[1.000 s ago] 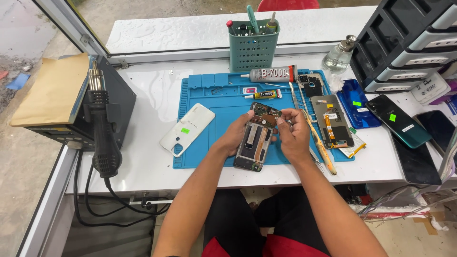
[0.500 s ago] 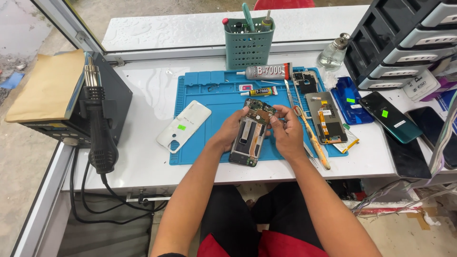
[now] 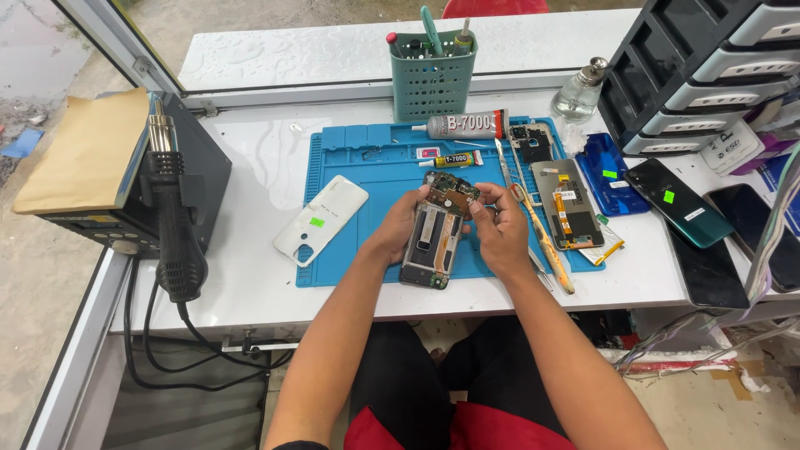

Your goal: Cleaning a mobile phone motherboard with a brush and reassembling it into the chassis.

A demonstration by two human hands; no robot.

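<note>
From the head camera, my left hand (image 3: 398, 233) grips the opened black phone with its back cover off (image 3: 435, 242) above the blue silicone mat (image 3: 358, 179) on the worktop (image 3: 250, 283); my right hand (image 3: 498, 229) fingers seemingly pinch its top circuit board (image 3: 452, 190).

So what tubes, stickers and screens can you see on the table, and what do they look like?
Large glue tube: grey, red cap, lying at the blue mat's top edge.
Small glue tube: yellow-black label, on the mat below it.
Green sticker: on the white back cover, left of the mat.
Green stickers: on the dark phones at right.
Screen panel: grey back up, right of the hands.
</note>
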